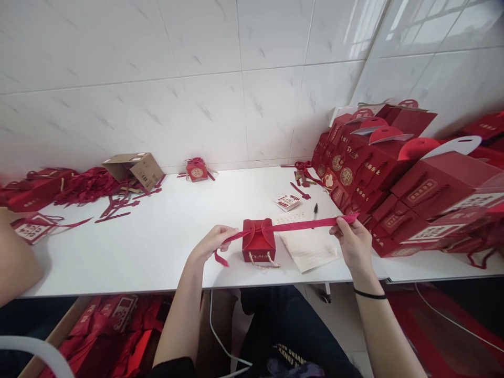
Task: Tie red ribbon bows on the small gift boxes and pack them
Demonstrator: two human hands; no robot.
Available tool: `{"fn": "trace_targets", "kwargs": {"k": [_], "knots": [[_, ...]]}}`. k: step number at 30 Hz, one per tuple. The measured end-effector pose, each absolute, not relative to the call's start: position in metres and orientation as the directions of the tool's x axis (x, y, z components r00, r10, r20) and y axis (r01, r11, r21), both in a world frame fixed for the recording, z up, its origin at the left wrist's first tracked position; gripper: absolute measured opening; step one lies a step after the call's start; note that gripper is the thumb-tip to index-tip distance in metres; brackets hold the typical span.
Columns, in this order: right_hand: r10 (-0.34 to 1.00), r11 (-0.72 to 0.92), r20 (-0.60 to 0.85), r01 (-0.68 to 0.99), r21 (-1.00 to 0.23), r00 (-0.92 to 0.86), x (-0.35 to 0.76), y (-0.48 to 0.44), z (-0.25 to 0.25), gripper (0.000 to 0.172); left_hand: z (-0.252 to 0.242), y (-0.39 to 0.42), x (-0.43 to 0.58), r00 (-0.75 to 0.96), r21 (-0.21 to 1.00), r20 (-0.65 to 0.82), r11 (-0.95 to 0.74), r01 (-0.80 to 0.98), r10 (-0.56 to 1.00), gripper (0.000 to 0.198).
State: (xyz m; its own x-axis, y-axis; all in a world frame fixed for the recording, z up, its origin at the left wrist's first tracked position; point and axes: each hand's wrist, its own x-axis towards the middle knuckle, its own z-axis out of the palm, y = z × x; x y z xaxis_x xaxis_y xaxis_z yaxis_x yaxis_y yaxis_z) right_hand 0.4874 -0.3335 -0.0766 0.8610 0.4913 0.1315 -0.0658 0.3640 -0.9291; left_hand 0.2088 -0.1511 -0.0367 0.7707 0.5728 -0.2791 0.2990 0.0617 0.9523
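Note:
A small red gift box (258, 245) with a rope handle stands on the white table (165, 247) near its front edge. A long red ribbon (303, 225) runs across the box's top. My left hand (212, 242) pinches the ribbon's left part, just left of the box. My right hand (354, 239) pinches the ribbon's right end, well to the right of the box. Both hands are closed on the ribbon, which is stretched taut between them.
A sheet of paper (311, 249), a black pen (315, 211) and a small card (287, 201) lie right of the box. Stacked red boxes (394, 178) fill the right side. Loose ribbons (90, 186), a cardboard box (136, 169) and a tied red box (196, 170) sit by the wall. Another person's arm (16, 257) is at left.

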Motion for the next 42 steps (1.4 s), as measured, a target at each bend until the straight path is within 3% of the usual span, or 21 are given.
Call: {"fn": "trace_targets", "kwargs": {"k": [5, 11, 15, 21, 28, 34, 42], "knots": [[0.494, 0.369, 0.122, -0.081, -0.926, 0.861, 0.489, -0.334, -0.078, 0.029, -0.040, -0.145, 0.192, 0.850, 0.965, -0.260, 0.148, 0.215, 0.457, 0.038], [0.464, 0.392, 0.135, -0.066, -0.918, 0.876, 0.491, -0.330, -0.069, 0.028, -0.046, -0.137, 0.195, 0.701, 0.934, -0.167, 0.339, -0.112, 0.693, 0.025], [0.446, 0.419, 0.152, -0.055, -0.907, 0.882, 0.487, -0.322, -0.053, 0.029, -0.036, -0.133, 0.205, 0.601, 0.924, -0.091, 0.293, -0.247, 0.794, 0.020], [0.468, 0.480, 0.236, -0.021, -0.877, 0.852, 0.475, -0.306, -0.024, 0.027, -0.005, -0.135, 0.217, 0.589, 0.873, 0.005, 0.284, -0.397, 0.808, 0.024], [0.656, 0.528, 0.328, -0.102, -0.843, 0.679, 0.446, -0.273, 0.012, 0.022, 0.027, -0.142, 0.233, 0.620, 0.814, 0.182, 0.237, -0.531, 0.763, 0.026], [0.747, 0.491, 0.464, 0.076, -0.868, 0.477, 0.409, -0.237, 0.042, 0.028, 0.047, -0.147, 0.244, 0.612, 0.813, 0.254, 0.177, -0.554, 0.749, 0.021], [0.778, 0.535, 0.515, 0.051, -0.843, 0.360, 0.381, -0.220, 0.053, 0.023, 0.044, -0.151, 0.259, 0.478, 0.880, 0.365, -0.130, -0.456, 0.799, 0.023]]}}
